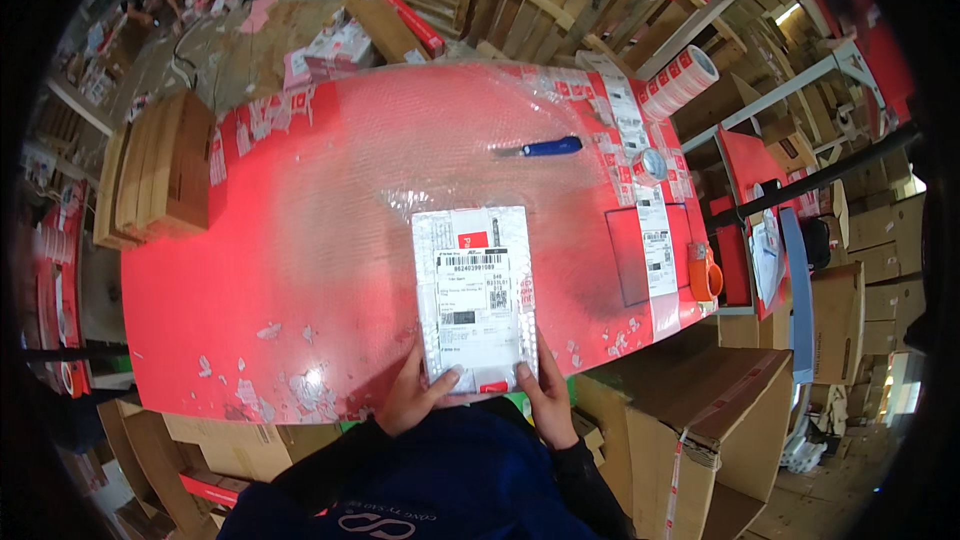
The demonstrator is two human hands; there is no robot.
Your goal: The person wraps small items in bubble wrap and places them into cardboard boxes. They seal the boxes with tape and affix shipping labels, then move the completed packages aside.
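A bubble-wrapped parcel (478, 371) with a printed shipping label (472, 307) on its upper face is held between both hands at the near edge of the red table (247, 262). My left hand (418, 388) grips its lower left corner, thumb on top. At the lower right corner, my right hand (549, 396) holds it the same way. Beyond the parcel lies a knife with a blue handle (552, 146), its blade pointing left. A strip of printed labels (656, 240) runs along the table's right side, with a small tape roll (649, 166) on it.
An orange tape dispenser (703, 272) sits at the right edge, and a stack of tape rolls (679, 82) at the far right corner. Flat cardboard boxes (161, 165) stand at the left end. A large open carton (697, 420) is below the table on the right.
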